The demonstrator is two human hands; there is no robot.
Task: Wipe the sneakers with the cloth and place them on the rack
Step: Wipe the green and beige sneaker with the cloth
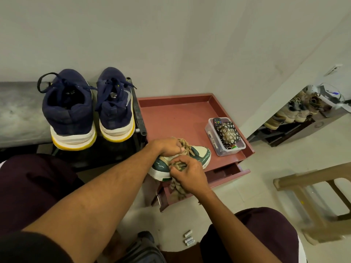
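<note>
A green and cream sneaker (201,153) with tan laces lies at the front edge of a reddish-brown table (176,114). My left hand (167,148) grips it at the opening, by the laces. My right hand (190,172) holds a crumpled olive cloth (177,188) against the sneaker's side, and the cloth's tail hangs below. Two navy sneakers (70,109) (115,103) with white and yellow soles stand side by side on the black rack (139,118) at the left, heels toward me.
A clear plastic box (214,143) with a remote and a flowered pouch sits on the table's right side. A drawer (228,172) under the table stands open. Right of it are a beige plastic stool (311,202) and a far shoe shelf (296,112). Batteries (188,239) lie on the floor.
</note>
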